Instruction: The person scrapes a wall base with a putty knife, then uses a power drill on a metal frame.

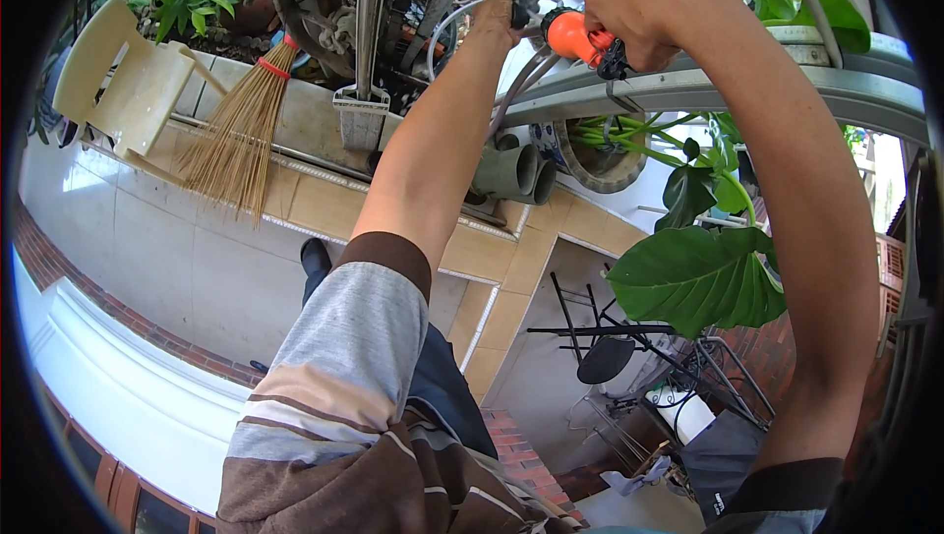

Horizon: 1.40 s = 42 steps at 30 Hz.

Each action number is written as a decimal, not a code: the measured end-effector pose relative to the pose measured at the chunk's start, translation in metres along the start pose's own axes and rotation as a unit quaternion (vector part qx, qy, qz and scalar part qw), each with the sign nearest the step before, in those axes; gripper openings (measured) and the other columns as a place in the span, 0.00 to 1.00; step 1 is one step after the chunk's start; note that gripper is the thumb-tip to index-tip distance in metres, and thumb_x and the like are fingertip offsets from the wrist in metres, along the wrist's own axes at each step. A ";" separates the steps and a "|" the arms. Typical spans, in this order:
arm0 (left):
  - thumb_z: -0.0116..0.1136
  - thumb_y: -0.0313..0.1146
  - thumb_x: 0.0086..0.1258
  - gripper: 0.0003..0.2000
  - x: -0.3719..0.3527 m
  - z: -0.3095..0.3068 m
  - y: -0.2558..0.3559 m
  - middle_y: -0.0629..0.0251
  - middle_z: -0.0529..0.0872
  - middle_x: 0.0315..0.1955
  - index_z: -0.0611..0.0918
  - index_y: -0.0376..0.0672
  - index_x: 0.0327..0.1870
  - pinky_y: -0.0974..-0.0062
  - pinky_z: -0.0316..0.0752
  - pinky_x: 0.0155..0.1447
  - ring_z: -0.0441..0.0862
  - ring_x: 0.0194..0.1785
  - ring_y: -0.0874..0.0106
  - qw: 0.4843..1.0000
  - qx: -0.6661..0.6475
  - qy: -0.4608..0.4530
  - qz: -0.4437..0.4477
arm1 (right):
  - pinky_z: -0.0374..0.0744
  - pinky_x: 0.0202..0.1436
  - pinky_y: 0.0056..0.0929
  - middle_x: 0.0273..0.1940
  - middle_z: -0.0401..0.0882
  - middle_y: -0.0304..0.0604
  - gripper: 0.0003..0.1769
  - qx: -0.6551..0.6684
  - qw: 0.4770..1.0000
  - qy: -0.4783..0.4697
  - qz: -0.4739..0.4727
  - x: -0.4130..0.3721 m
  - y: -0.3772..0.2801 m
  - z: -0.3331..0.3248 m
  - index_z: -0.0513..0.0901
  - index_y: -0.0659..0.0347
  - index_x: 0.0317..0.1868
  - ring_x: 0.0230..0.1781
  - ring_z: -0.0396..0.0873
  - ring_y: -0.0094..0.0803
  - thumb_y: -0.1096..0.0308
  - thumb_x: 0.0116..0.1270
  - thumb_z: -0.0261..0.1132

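Note:
Both my arms reach up to the top of the head view, in front of grey pipes and metal rails. My left hand (500, 15) is closed around a dark grippy piece (529, 5) beside a bright orange fitting (568, 35). My right hand (639, 8) curls over the fitting's other side, its fingers wrapped on the orange part and close to its black end (614, 62). The fitting is shaped like a hose nozzle. Part of it is hidden by my right fingers. A thin pale tube (440, 42) loops near my left wrist.
Curved metal rails (728, 91) run just under my right hand. Below them stand a potted plant with big leaves (693, 273) and greenish pipe ends (506, 172). To the left are a stick broom (236, 141), a cream chair (138, 91) and a metal-handled mop (369, 32).

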<state>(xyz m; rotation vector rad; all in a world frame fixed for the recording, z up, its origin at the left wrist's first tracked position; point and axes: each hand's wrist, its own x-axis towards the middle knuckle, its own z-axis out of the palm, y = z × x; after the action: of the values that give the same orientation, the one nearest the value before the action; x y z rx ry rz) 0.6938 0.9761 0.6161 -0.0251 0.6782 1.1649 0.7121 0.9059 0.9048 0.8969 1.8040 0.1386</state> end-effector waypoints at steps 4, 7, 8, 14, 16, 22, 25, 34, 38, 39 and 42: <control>0.68 0.36 0.67 0.13 0.035 -0.026 -0.016 0.61 0.82 0.31 0.78 0.43 0.45 0.63 0.80 0.27 0.83 0.28 0.63 0.999 0.006 -0.015 -0.041 | 0.81 0.39 0.43 0.31 0.85 0.47 0.21 -0.007 1.000 -0.018 -0.001 0.000 -0.003 -0.006 0.87 0.56 0.36 0.36 0.84 0.49 0.79 0.36 0.66; 0.60 0.37 0.75 0.13 -0.003 -0.007 -0.004 0.54 0.81 0.36 0.73 0.39 0.50 0.65 0.78 0.26 0.82 0.28 0.60 0.999 -0.032 -0.035 -0.007 | 0.81 0.39 0.43 0.31 0.85 0.47 0.21 -0.009 1.000 -0.014 -0.004 0.001 -0.001 -0.004 0.87 0.57 0.36 0.37 0.84 0.48 0.79 0.36 0.66; 0.58 0.37 0.76 0.14 -0.007 -0.006 -0.002 0.52 0.81 0.37 0.72 0.38 0.51 0.66 0.78 0.26 0.82 0.28 0.60 0.999 -0.042 -0.035 0.007 | 0.81 0.39 0.43 0.31 0.85 0.47 0.21 -0.011 1.000 -0.011 -0.006 0.003 0.000 -0.003 0.87 0.57 0.36 0.37 0.84 0.48 0.79 0.36 0.66; 0.47 0.47 0.80 0.19 0.027 -0.005 -0.002 0.51 0.81 0.34 0.71 0.36 0.51 0.56 0.84 0.33 0.83 0.29 0.56 0.982 -0.169 -0.005 -0.084 | 0.81 0.39 0.43 0.31 0.84 0.47 0.19 -0.025 1.000 -0.006 0.014 0.009 0.000 0.003 0.87 0.57 0.35 0.37 0.84 0.48 0.78 0.37 0.66; 0.46 0.49 0.80 0.20 0.039 -0.002 -0.008 0.51 0.81 0.33 0.71 0.36 0.51 0.53 0.84 0.34 0.84 0.30 0.54 0.983 -0.160 0.016 -0.086 | 0.81 0.39 0.43 0.30 0.84 0.47 0.19 -0.024 1.000 -0.006 0.012 0.004 -0.002 -0.002 0.87 0.57 0.35 0.36 0.84 0.48 0.78 0.37 0.66; 0.43 0.51 0.81 0.22 0.020 0.003 -0.007 0.53 0.79 0.33 0.71 0.36 0.51 0.46 0.85 0.40 0.85 0.32 0.51 0.984 -0.168 0.012 -0.061 | 0.82 0.39 0.42 0.30 0.85 0.47 0.18 -0.021 1.000 -0.004 0.001 0.000 -0.003 -0.004 0.87 0.57 0.34 0.35 0.84 0.48 0.77 0.37 0.67; 0.43 0.51 0.81 0.23 0.023 -0.002 -0.009 0.53 0.79 0.33 0.72 0.35 0.50 0.46 0.85 0.42 0.85 0.34 0.51 0.978 -0.193 0.010 -0.076 | 0.82 0.39 0.42 0.31 0.85 0.47 0.19 -0.047 0.998 -0.034 0.007 0.003 -0.004 -0.003 0.87 0.56 0.35 0.35 0.84 0.48 0.77 0.36 0.67; 0.43 0.53 0.80 0.25 0.021 0.000 -0.007 0.53 0.80 0.34 0.73 0.33 0.46 0.53 0.84 0.41 0.85 0.35 0.54 0.977 -0.197 0.020 -0.077 | 0.82 0.38 0.42 0.30 0.85 0.47 0.19 -0.056 0.997 -0.054 0.025 0.001 -0.007 -0.006 0.87 0.57 0.34 0.34 0.83 0.48 0.78 0.35 0.68; 0.43 0.52 0.80 0.24 0.017 0.002 -0.008 0.54 0.80 0.31 0.73 0.33 0.45 0.55 0.85 0.39 0.84 0.33 0.56 0.978 -0.196 0.029 -0.066 | 0.82 0.38 0.43 0.30 0.85 0.47 0.19 -0.054 0.997 -0.048 0.018 0.001 -0.006 -0.005 0.87 0.57 0.35 0.34 0.84 0.48 0.77 0.35 0.68; 0.43 0.52 0.80 0.24 0.015 0.004 -0.007 0.55 0.80 0.30 0.73 0.34 0.45 0.55 0.85 0.38 0.84 0.32 0.56 0.979 -0.193 0.032 -0.064 | 0.82 0.38 0.43 0.30 0.85 0.47 0.19 -0.057 0.997 -0.048 0.016 0.001 -0.006 -0.005 0.86 0.57 0.35 0.34 0.84 0.48 0.77 0.35 0.68; 0.44 0.50 0.80 0.22 0.022 0.000 -0.011 0.56 0.80 0.28 0.74 0.35 0.43 0.55 0.84 0.35 0.84 0.29 0.58 0.978 -0.188 0.025 -0.081 | 0.82 0.38 0.43 0.30 0.85 0.47 0.19 -0.061 0.997 -0.050 0.010 0.001 -0.007 -0.005 0.86 0.57 0.35 0.34 0.84 0.48 0.78 0.35 0.68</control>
<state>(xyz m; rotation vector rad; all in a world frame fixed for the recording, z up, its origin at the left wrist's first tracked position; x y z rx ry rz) 0.7077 0.9904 0.6015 -0.4235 0.4816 1.1226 0.7041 0.9033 0.9027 0.8224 1.6757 0.2103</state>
